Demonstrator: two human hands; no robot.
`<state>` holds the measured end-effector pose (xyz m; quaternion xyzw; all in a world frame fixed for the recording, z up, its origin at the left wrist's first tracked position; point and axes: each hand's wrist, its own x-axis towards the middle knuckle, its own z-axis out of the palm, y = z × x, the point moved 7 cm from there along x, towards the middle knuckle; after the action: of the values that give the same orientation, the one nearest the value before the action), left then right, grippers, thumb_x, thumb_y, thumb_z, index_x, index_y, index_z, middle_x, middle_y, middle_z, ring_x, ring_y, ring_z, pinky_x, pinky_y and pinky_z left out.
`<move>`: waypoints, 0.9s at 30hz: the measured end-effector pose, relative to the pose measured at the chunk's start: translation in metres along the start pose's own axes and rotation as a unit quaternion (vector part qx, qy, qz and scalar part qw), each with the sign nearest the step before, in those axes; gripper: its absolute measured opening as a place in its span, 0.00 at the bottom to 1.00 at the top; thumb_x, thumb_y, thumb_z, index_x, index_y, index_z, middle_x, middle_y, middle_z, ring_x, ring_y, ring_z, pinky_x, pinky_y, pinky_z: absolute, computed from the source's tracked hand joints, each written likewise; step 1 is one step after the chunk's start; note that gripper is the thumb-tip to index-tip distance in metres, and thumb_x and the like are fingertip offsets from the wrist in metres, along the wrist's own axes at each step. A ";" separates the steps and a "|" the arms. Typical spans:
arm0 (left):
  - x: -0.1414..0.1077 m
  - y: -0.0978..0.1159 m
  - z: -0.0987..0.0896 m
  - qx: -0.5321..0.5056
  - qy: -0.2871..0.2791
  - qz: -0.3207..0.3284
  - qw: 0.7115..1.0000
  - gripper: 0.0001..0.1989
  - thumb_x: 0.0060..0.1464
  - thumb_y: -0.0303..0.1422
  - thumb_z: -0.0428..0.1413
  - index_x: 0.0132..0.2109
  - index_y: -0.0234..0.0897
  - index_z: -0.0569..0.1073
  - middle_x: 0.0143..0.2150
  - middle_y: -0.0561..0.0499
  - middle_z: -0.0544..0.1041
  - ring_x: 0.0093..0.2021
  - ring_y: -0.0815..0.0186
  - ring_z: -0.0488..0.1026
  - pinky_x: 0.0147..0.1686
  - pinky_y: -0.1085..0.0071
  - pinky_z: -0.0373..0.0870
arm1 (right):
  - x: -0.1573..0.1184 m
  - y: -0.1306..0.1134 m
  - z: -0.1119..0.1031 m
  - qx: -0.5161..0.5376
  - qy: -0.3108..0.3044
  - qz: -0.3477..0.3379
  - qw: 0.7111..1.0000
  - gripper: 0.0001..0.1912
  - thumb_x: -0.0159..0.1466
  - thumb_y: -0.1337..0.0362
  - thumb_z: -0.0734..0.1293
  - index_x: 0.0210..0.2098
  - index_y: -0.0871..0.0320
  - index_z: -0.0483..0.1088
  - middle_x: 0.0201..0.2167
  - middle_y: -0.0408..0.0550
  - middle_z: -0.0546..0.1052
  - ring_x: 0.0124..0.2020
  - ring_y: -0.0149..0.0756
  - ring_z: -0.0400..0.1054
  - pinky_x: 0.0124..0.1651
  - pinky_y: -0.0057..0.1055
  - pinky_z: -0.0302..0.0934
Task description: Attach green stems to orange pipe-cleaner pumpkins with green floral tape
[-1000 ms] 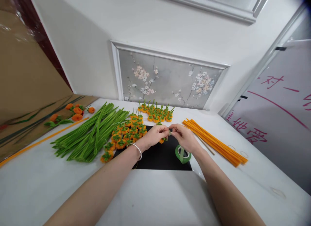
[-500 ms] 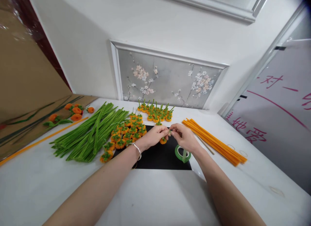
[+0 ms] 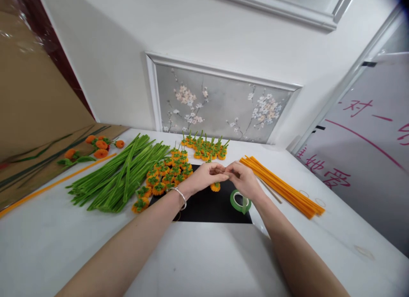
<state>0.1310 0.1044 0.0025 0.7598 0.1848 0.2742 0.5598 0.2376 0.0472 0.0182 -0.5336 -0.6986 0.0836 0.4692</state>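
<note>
My left hand (image 3: 209,176), with a bracelet (image 3: 182,197) at its wrist, is closed in a pinch over the black mat (image 3: 204,209). My right hand (image 3: 241,176) is also pinched, its fingertips meeting those of the left. Whatever sits between the fingertips is hidden by the fingers. Just under the left hand shows a small orange chenille pumpkin (image 3: 215,187); whether it lies on the mat or hangs from the fingers I cannot tell. A roll of green tape (image 3: 240,202) rests on the mat below my right hand.
Several finished orange pumpkins with green tops (image 3: 169,173) crowd the mat's left side, more (image 3: 204,148) stand behind. Green chenille stems (image 3: 119,177) are heaped at left, orange stems (image 3: 281,186) at right. Orange flowers (image 3: 100,148) lie far left. A wall (image 3: 220,62) closes off the back.
My fingertips have drawn closer together, and the small pale green bit between them is now covered. The tape roll and the other pieces stay in place.
</note>
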 end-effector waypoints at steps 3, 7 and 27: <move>0.003 -0.008 0.000 -0.008 0.006 -0.010 1.000 0.15 0.42 0.34 0.65 0.37 0.31 0.74 0.25 0.53 0.73 0.26 0.72 0.68 0.29 0.74 0.64 | 0.000 -0.002 0.003 0.006 -0.020 -0.007 1.000 0.06 0.60 0.68 0.65 0.26 0.56 0.69 0.27 0.43 0.70 0.29 0.33 0.64 0.34 0.29 0.57; 0.003 -0.016 -0.006 -0.008 0.038 -0.017 0.999 0.13 0.40 0.32 0.66 0.33 0.31 0.72 0.22 0.54 0.71 0.23 0.73 0.66 0.26 0.75 0.62 | 0.001 -0.003 0.004 0.018 -0.042 -0.011 0.999 0.06 0.60 0.67 0.65 0.27 0.56 0.70 0.27 0.44 0.71 0.30 0.33 0.64 0.35 0.30 0.59; 0.000 -0.014 -0.016 -0.050 0.086 -0.012 0.995 0.12 0.42 0.37 0.65 0.29 0.32 0.75 0.24 0.55 0.70 0.25 0.74 0.64 0.28 0.75 0.61 | -0.001 0.008 0.000 0.044 -0.001 0.022 0.999 0.07 0.63 0.64 0.61 0.40 0.57 0.69 0.30 0.45 0.74 0.30 0.35 0.68 0.33 0.31 0.62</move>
<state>0.1220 0.1207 -0.0075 0.7023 0.2279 0.3408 0.5820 0.2430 0.0499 0.0130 -0.5275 -0.6830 0.1252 0.4894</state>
